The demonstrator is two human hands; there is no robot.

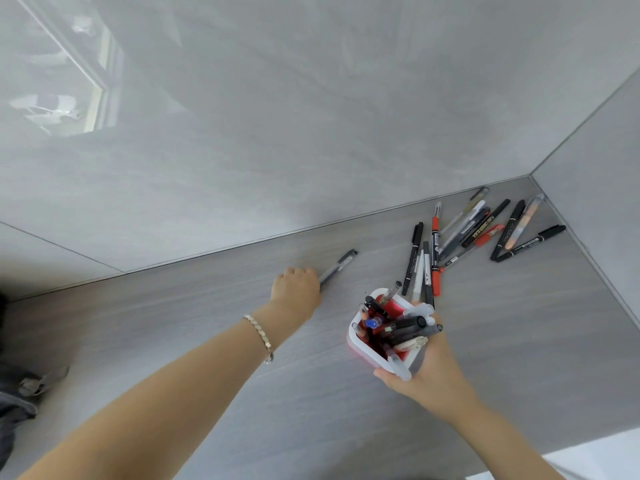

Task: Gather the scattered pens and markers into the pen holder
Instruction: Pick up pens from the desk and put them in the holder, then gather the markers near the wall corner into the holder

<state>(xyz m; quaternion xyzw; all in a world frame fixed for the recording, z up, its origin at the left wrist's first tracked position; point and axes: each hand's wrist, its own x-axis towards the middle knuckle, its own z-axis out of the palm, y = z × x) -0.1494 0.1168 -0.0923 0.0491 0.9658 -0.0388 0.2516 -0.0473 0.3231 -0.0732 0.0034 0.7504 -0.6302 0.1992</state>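
Observation:
A white and red pen holder (358, 337) stands on the grey counter, packed with several pens and markers. My right hand (427, 370) grips its near right side. My left hand (296, 287) reaches far forward and closes its fingers on a dark gel pen (341, 263) lying near the wall. To the right of the holder lie several loose pens, among them a red marker (435, 254) and black markers (414, 256). More pens and markers (512, 230) are scattered in the far right corner.
The grey counter (207, 323) ends at a glossy grey wall (277, 133) behind and a side wall (595, 168) on the right. Dark cloth (14, 403) lies at the left edge. A bracelet (259, 336) circles my left wrist.

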